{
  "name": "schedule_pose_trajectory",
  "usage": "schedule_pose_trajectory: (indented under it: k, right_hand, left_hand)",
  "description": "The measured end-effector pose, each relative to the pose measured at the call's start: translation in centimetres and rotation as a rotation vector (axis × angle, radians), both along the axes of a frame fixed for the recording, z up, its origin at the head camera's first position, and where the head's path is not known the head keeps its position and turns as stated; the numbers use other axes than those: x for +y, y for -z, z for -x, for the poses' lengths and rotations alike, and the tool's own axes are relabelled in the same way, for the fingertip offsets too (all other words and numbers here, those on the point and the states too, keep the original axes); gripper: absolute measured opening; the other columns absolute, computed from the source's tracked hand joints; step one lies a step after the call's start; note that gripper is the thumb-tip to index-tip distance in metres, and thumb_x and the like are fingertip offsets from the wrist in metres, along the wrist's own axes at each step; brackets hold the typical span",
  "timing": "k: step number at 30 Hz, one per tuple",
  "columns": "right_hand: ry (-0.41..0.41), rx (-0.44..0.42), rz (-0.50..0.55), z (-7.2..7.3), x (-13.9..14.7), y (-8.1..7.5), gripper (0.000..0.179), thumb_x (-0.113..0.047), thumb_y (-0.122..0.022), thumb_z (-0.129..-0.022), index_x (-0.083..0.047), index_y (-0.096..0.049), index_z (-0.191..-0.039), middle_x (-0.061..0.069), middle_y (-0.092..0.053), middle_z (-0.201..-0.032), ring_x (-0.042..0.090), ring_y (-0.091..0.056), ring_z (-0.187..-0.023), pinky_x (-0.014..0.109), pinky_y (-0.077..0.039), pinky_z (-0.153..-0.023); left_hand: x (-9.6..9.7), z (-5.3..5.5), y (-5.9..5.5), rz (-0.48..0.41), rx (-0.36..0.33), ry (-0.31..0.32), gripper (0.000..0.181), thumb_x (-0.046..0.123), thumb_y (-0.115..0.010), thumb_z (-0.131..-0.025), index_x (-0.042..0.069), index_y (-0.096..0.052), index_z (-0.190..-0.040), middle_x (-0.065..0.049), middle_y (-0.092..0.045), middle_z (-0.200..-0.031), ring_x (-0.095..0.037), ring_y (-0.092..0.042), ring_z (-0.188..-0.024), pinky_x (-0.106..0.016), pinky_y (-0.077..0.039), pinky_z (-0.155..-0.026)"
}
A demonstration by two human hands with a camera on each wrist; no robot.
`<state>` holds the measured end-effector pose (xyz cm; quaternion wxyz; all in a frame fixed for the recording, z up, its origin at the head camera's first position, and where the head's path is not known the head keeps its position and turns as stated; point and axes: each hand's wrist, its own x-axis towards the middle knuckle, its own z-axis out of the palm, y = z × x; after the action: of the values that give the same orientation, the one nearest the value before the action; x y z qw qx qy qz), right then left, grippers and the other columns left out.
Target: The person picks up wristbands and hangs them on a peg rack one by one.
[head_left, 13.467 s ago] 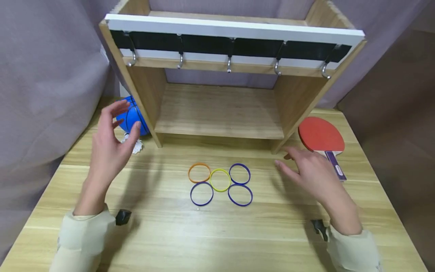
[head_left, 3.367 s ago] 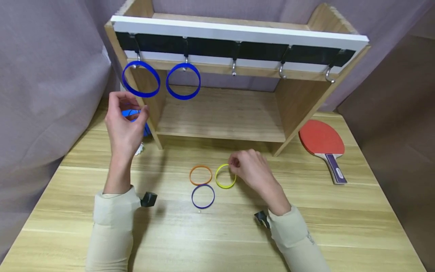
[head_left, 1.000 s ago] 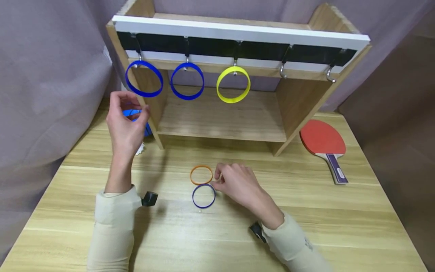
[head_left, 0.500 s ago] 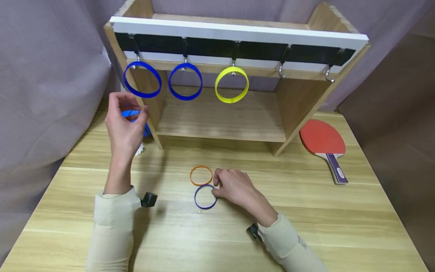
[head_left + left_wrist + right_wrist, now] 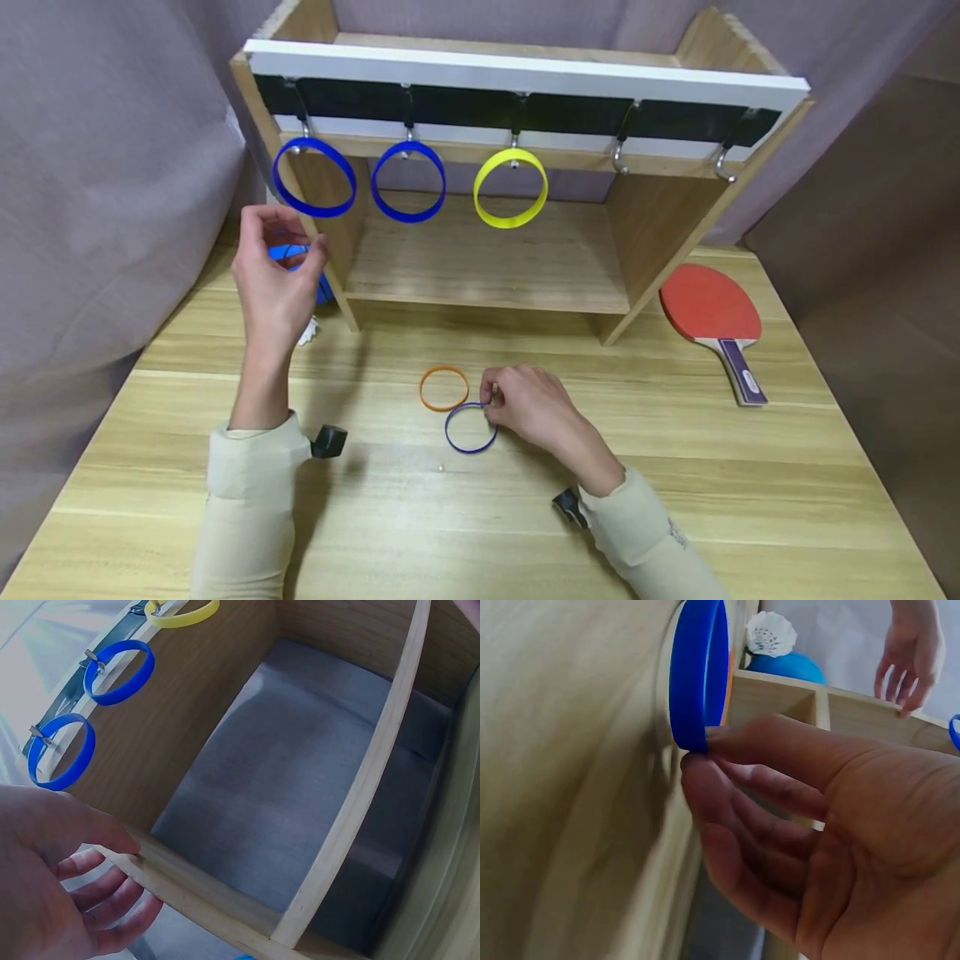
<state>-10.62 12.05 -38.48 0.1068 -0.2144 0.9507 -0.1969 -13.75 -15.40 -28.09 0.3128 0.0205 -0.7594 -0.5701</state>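
Note:
My right hand [image 5: 536,408] pinches the edge of a blue silicone wristband [image 5: 470,452] between thumb and fingertips, low over the table. In the right wrist view the wristband [image 5: 690,682] stands on edge at the fingertips. An orange wristband [image 5: 443,409] lies flat just beyond it. My left hand [image 5: 273,292] grips the left side panel of a wooden shelf [image 5: 487,258]; in the left wrist view the thumb is inside the panel edge [image 5: 195,896] and the fingers are outside. Two blue wristbands [image 5: 408,218] and a yellow wristband [image 5: 510,222] hang from the shelf's three left hooks.
The two right hooks [image 5: 619,158] hold nothing. A red table tennis bat [image 5: 711,304] lies right of the shelf. Behind the left hand are a blue ball [image 5: 324,287] and a white shuttlecock [image 5: 307,332]. Curtains [image 5: 97,167] surround the table.
The yellow wristband went from the table to the third hook; two blue ones were hung earlier. The right hand has just drawn the last blue wristband rightward. The left hand stays on the panel.

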Motion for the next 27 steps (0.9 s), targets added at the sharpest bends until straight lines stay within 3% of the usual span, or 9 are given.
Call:
schedule_pose_trajectory:
  k: [4,7,10,13,16,20,23,27]
  right_hand:
    - [-0.035,0.055,0.057,-0.2,0.2,-0.9,0.014,-0.009,-0.074,-0.078,-0.021,-0.068,-0.08,-0.016,-0.06,-0.068,0.005,-0.055,-0.064,0.027,-0.045,-0.053]
    - [-0.063,0.111,0.102,-0.4,0.6,-2.5,0.013,-0.009,-0.074,-0.08,-0.022,-0.07,-0.082,-0.016,-0.061,-0.069,0.002,-0.054,-0.061,0.025,-0.044,-0.05]
    - [-0.085,0.243,0.173,-0.4,1.4,-5.2,0.012,-0.011,-0.075,-0.083,-0.022,-0.072,-0.086,-0.015,-0.064,-0.072,0.0,-0.055,-0.06,0.024,-0.045,-0.05]
    - [-0.077,0.451,0.281,-0.5,2.4,-9.1,0.01,-0.01,-0.076,-0.085,-0.018,-0.074,-0.09,-0.01,-0.068,-0.078,0.002,-0.059,-0.063,0.02,-0.048,-0.051]
    - [-0.021,0.696,0.417,-0.8,3.1,-13.3,0.01,-0.006,-0.075,-0.085,-0.009,-0.075,-0.095,-0.003,-0.071,-0.086,0.007,-0.063,-0.068,0.015,-0.048,-0.054]
    - [0.134,0.99,0.577,-0.4,3.6,-17.4,0.013,-0.012,-0.072,-0.088,-0.004,-0.076,-0.097,-0.001,-0.072,-0.09,0.015,-0.065,-0.07,0.01,-0.046,-0.058]
    - [0.249,1.139,0.572,0.7,4.1,-19.0,0.02,-0.023,-0.068,-0.09,-0.006,-0.077,-0.096,-0.002,-0.072,-0.089,0.019,-0.066,-0.069,0.008,-0.045,-0.061]
    - [0.331,1.214,0.481,2.1,4.8,-19.4,0.024,-0.025,-0.064,-0.092,-0.006,-0.077,-0.095,0.003,-0.072,-0.087,0.02,-0.067,-0.072,0.005,-0.041,-0.063]
  left_hand:
    - [-0.1,0.0,0.0,-0.003,0.0,0.001,0.029,-0.004,-0.066,-0.085,-0.006,-0.052,-0.11,-0.009,-0.058,-0.097,-0.019,-0.06,-0.086,-0.02,-0.053,-0.071]
    - [-0.1,0.0,0.1,0.0,0.007,0.004,0.029,-0.005,-0.066,-0.085,-0.007,-0.052,-0.11,-0.01,-0.058,-0.097,-0.02,-0.06,-0.086,-0.02,-0.053,-0.071]
    - [-0.1,0.0,0.1,0.006,0.014,0.007,0.03,-0.006,-0.066,-0.084,-0.008,-0.052,-0.111,-0.011,-0.058,-0.098,-0.021,-0.06,-0.087,-0.02,-0.053,-0.072]
    - [-0.1,0.0,0.0,0.003,0.015,0.008,0.03,-0.006,-0.066,-0.084,-0.008,-0.052,-0.111,-0.011,-0.058,-0.099,-0.021,-0.06,-0.087,-0.02,-0.054,-0.072]
    - [-0.2,0.0,-0.1,0.003,0.014,0.004,0.03,-0.007,-0.066,-0.084,-0.008,-0.052,-0.11,-0.011,-0.058,-0.099,-0.021,-0.061,-0.086,-0.02,-0.054,-0.072]
    - [-0.2,0.1,-0.1,0.008,0.018,0.004,0.03,-0.006,-0.066,-0.084,-0.009,-0.051,-0.111,-0.013,-0.058,-0.099,-0.021,-0.061,-0.086,-0.02,-0.054,-0.072]
    - [-0.2,0.1,-0.1,0.005,0.018,0.006,0.03,-0.006,-0.066,-0.084,-0.009,-0.051,-0.111,-0.013,-0.058,-0.099,-0.02,-0.06,-0.086,-0.02,-0.054,-0.072]
    - [-0.2,0.0,0.0,0.0,0.015,0.014,0.031,-0.007,-0.066,-0.084,-0.009,-0.051,-0.111,-0.013,-0.059,-0.099,-0.02,-0.06,-0.086,-0.02,-0.054,-0.072]
